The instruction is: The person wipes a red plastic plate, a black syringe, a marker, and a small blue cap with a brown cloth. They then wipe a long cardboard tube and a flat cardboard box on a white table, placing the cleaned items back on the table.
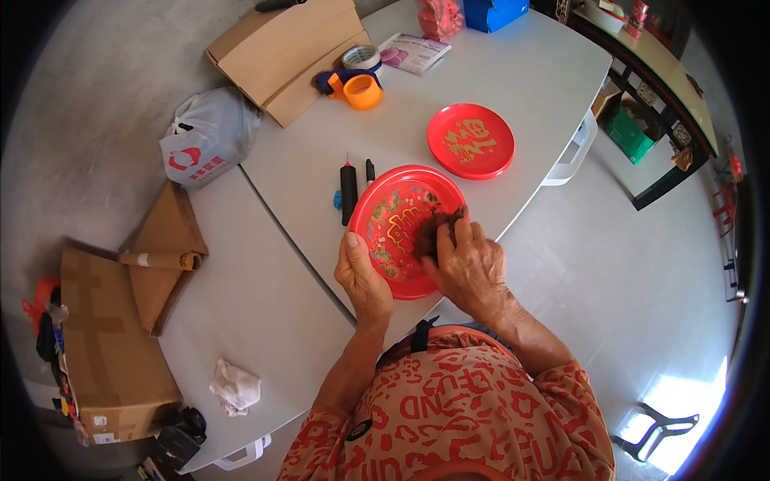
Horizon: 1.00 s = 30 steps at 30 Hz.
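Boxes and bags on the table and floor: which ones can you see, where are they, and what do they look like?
Cardboard box: far end of the table, flat, brown.
Plastic bag: on the floor beside the table's left edge, grey with a red mark.
Big carton: floor at the left, brown, taped.
Blue box: far table edge.
Flat packet: near the tape rolls, white and purple.

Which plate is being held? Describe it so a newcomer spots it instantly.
Find the grey table in the middle. At its near edge, the left hand grips a red plate while the right hand presses a dark cloth into it. Unlike the smaller red plate lying flat behind, this one is tilted and multicoloured inside.
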Motion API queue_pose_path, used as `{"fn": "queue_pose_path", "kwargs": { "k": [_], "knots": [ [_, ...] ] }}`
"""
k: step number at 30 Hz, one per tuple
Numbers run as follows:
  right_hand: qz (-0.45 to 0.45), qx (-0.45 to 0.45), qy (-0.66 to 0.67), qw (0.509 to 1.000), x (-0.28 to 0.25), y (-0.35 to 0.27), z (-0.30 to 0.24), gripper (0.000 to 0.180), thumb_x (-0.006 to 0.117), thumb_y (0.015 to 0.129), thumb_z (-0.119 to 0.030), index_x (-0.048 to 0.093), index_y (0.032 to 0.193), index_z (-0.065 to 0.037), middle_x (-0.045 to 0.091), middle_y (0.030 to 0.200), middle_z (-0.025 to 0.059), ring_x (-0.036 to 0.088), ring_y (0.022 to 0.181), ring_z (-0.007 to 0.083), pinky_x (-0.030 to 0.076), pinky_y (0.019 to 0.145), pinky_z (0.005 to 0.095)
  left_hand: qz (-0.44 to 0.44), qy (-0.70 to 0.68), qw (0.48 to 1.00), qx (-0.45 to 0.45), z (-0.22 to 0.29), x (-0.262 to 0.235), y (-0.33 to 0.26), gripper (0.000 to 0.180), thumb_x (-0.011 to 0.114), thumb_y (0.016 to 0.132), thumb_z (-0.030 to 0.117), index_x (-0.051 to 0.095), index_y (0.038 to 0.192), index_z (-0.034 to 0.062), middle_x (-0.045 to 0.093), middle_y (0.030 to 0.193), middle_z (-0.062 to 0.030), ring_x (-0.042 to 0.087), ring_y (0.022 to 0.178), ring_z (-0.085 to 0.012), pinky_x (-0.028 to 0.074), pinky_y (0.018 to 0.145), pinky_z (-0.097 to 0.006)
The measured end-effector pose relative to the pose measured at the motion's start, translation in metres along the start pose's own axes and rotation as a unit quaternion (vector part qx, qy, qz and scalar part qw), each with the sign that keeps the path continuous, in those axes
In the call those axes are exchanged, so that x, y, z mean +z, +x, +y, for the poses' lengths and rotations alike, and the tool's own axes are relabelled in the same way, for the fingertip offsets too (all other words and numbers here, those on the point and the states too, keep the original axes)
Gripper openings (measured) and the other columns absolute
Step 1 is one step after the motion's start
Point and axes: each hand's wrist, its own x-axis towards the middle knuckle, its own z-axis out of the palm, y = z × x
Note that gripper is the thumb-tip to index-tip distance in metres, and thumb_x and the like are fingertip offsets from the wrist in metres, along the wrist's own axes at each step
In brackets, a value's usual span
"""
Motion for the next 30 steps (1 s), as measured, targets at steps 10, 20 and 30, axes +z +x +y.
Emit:
{"fn": "queue_pose_path", "kwargs": {
  "k": [10,20,30],
  "knots": [
    [0.135,-0.085,0.286,0.945,0.000,0.020,-0.002,0.043,0.069,0.071,0.000,0.062,0.113,-0.005,0.056,0.109,0.0182,0.063,0.086,0.0350,0.056,0.075,0.0402,0.020,-0.023,1.000,0.009,0.000,-0.003,0.004,0.044,0.036,0.104,0.034,0.058,0.103,-0.0029,0.061,0.092,-0.0029,0.054,0.082,-0.0077,0.048,0.074,-0.024],
    [0.056,-0.164,0.227,0.958,0.016,0.014,-0.007,0.043,0.066,0.073,-0.003,0.067,0.115,-0.008,0.050,0.124,0.0181,0.052,0.106,0.0358,0.051,0.090,0.0436,0.016,-0.026,1.000,0.004,-0.006,-0.014,0.006,0.045,0.035,0.104,0.036,0.059,0.104,-0.0020,0.061,0.096,-0.0033,0.053,0.086,-0.0091,0.047,0.077,-0.025],
    [0.166,0.009,0.228,0.959,0.012,0.037,-0.018,0.045,0.068,0.070,-0.002,0.062,0.114,-0.006,0.051,0.112,0.0175,0.053,0.092,0.0326,0.052,0.077,0.0400,-0.020,-0.053,0.997,-0.060,-0.003,-0.011,0.000,0.053,0.034,0.103,0.042,0.055,0.118,-0.0038,0.058,0.117,-0.0126,0.057,0.105,-0.0167,0.046,0.092,-0.030]
  ]
}}
